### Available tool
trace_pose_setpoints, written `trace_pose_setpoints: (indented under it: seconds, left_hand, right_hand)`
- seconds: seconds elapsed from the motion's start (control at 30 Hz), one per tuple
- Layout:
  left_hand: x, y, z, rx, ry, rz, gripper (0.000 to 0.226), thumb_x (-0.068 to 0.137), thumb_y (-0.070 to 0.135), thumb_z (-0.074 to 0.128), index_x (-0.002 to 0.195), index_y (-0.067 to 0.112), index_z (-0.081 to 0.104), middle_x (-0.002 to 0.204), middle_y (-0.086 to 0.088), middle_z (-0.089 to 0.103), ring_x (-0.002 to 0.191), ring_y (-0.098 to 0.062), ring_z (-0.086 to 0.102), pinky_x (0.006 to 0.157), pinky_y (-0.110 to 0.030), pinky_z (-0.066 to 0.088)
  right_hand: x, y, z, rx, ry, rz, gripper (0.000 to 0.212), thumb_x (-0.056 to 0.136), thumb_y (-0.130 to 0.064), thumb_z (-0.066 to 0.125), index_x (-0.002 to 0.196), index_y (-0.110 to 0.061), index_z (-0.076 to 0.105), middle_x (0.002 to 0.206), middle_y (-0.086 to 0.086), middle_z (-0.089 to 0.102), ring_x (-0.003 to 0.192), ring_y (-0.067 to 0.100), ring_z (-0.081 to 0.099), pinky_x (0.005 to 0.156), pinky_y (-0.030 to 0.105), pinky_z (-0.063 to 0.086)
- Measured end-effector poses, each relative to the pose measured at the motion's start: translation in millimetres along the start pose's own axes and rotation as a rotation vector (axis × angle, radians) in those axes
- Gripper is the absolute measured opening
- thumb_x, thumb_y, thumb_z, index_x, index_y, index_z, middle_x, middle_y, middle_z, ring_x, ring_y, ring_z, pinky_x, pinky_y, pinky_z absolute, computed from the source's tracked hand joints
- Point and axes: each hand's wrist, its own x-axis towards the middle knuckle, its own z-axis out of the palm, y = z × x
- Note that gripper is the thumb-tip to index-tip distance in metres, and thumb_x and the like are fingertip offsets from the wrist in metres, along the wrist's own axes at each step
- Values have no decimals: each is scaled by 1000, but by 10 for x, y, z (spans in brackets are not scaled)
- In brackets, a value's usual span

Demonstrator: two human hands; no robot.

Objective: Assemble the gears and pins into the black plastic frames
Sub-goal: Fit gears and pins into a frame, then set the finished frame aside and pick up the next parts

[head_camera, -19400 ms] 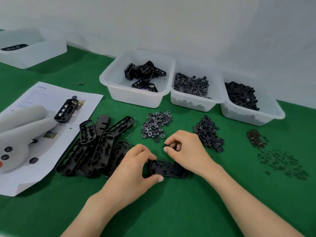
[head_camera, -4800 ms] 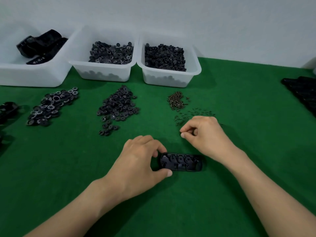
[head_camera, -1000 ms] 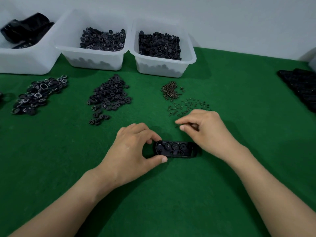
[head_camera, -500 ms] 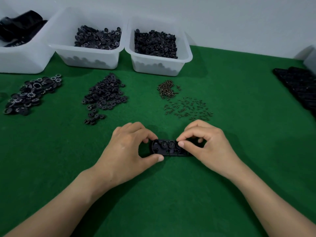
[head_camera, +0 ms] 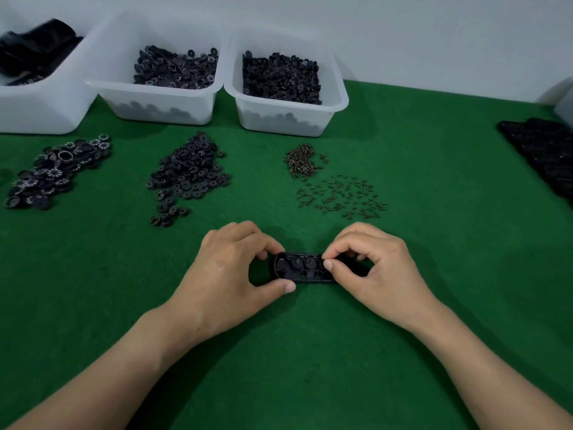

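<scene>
A black plastic frame lies flat on the green cloth, with gears seated in its round pockets. My left hand grips its left end between thumb and fingers. My right hand pinches something small over the frame's right part with thumb and forefinger; whatever it pinches is hidden by the fingertips. Behind the hands lie scattered small dark pins, a heap of brownish screws, a pile of black gears and a pile of white-marked gears.
Three white bins stand at the back: one with black frames, one with white-marked gears, one with black gears. A row of black frames lies at the right edge.
My right hand came back from the scattered pins to the frame's right part and now pinches over it. My left hand kept its grip on the frame's left end.
</scene>
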Motion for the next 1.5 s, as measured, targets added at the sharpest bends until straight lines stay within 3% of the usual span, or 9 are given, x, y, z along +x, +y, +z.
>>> trace_pose_setpoints:
  seconds: [0.23, 0.43, 0.53, 0.7, 0.93, 1.13, 1.27, 1.4, 1.5]
  left_hand:
    - [1, -1, -1, 8, -4, 5, 37, 67, 52, 65, 95, 28, 63, 84, 12, 52, 82, -3, 46, 80, -28, 36]
    - [6, -7, -2, 10, -11, 8, 38, 67, 54, 63, 95, 28, 63, 84, 13, 51, 83, -4, 47, 79, -30, 40]
    - [7, -12, 0, 16, -11, 9, 39, 66, 55, 63, 95, 29, 62, 83, 14, 51, 83, -1, 46, 78, -30, 39]
    - [16, -6, -17, 21, -13, 9, 39, 63, 55, 64, 94, 30, 63, 82, 16, 50, 82, 2, 45, 76, -27, 36]
    - [167, 120, -56, -99, 14, -71, 39, 63, 44, 69, 99, 30, 66, 78, 14, 55, 76, 2, 47, 65, -7, 36]
    - [770, 410, -7, -414, 2, -137, 44, 82, 17, 65, 124, 20, 52, 100, 13, 61, 87, 2, 58, 77, -11, 49]
    - [1396, 607, 195, -557, -68, -158, 47, 89, 9, 53, 134, 15, 39, 129, 6, 50, 107, -2, 51, 86, -19, 41]
    - [2069, 757, 473, -540, -101, -235, 55, 91, 13, 49, 140, 22, 24, 125, 5, 46, 83, 2, 51, 66, -19, 45]
    - [2539, 743, 709, -405, -74, -262, 61, 90, 12, 47, 142, 20, 16, 144, -6, 29, 122, -27, 44, 96, -43, 43]
  right_hand:
    - [21, -21, -53, -68, -59, -17, 10, 75, -10, 72, 77, -20, 72, 80, -7, 62, 76, 10, 58, 69, 26, 46]
    - [14, 3, -171, 209, -49, 197, 23, 81, -2, 64, 83, -24, 72, 83, -5, 70, 77, 13, 63, 74, 30, 52]
    - [-2, -10, -175, 167, -87, 145, 22, 80, -2, 64, 84, -22, 71, 85, -5, 68, 78, 11, 61, 72, 28, 50]
    - [-103, -41, -151, -97, -150, 30, 22, 71, -37, 68, 87, -27, 58, 93, -13, 57, 85, 6, 52, 69, 16, 40]
    - [-90, -15, -180, -73, -14, -20, 7, 74, -14, 74, 77, -18, 68, 98, -6, 60, 87, 5, 57, 73, 19, 47]
    - [274, 266, -525, -128, 241, 27, 10, 72, -5, 75, 74, -13, 70, 94, -1, 65, 77, -11, 51, 73, 10, 43]
    - [731, 650, -770, -175, 343, 116, 8, 73, -3, 73, 75, -10, 70, 98, 4, 69, 82, 6, 54, 79, 22, 44]
    - [1281, 1098, -897, -199, 388, 153, 7, 75, -4, 71, 74, -10, 69, 91, 5, 71, 77, 12, 57, 77, 28, 46]
    - [1708, 1434, -892, -198, 379, 184, 5, 77, -5, 69, 76, -10, 69, 91, 6, 71, 80, 20, 61, 80, 27, 46]
